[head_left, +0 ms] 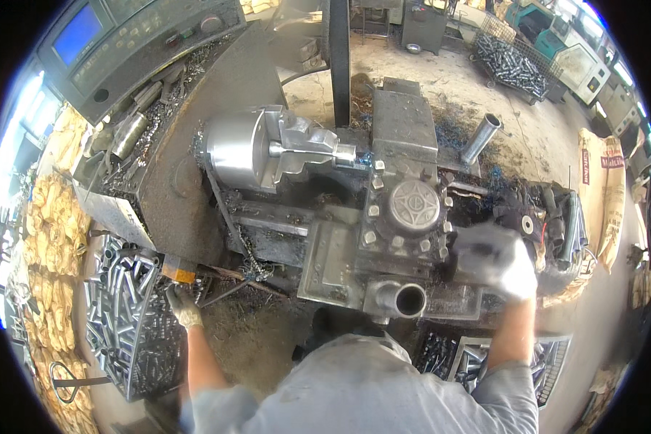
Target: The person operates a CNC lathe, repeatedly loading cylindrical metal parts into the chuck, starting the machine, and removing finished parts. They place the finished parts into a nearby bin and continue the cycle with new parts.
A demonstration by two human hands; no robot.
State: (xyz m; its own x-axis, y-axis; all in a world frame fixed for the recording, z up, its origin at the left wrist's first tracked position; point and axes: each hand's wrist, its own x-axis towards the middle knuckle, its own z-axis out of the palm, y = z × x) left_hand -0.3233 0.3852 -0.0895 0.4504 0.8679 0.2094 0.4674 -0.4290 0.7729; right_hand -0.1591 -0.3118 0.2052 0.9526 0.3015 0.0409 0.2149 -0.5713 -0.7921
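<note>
My left hand (186,307), in a pale glove with darkened fingers, is beside the lathe's front, just below an amber block (184,276). Its visible fingers look stretched out, with no held thing to be seen. A basket of short metal tubes (116,318) stands to its left. My right hand (517,269), also gloved, is smeared by motion at the right of the tool turret (414,205); its fingers cannot be made out. To the left, the lathe chuck (239,150) has stepped jaws (304,145) around a small shiny workpiece (346,153).
A control panel (123,50) with a blue screen is at the upper left. An upright metal tube (481,137) stands behind the carriage. A tray (557,369) of metal parts lies beneath my right arm. Stacked sacks (54,239) line the left; a wire bin (510,65) is far right.
</note>
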